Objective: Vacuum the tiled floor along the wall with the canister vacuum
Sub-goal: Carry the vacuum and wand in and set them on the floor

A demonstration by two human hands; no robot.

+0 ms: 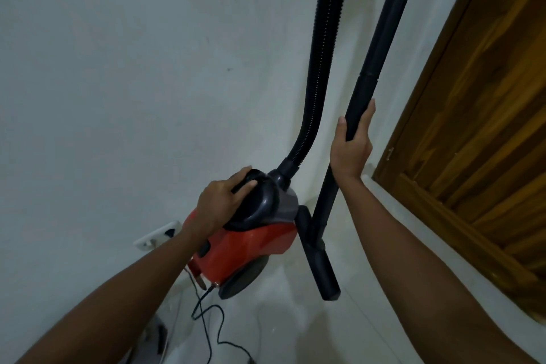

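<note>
A red canister vacuum (251,248) with a dark grey top stands on the white tiled floor (283,322) close to the wall. My left hand (221,201) grips its black carry handle from above. A ribbed black hose (322,62) rises from the canister out of the top of the view. My right hand (351,148) holds the black wand tube (381,47), thumb on one side and fingers on the other. The tube slopes down to a black floor nozzle (319,263) beside the canister.
A white wall (118,68) fills the left and centre. A white socket (156,236) sits low on it, behind my left forearm. A thin black power cord (206,313) trails over the floor. A brown wooden door (478,127) stands at the right.
</note>
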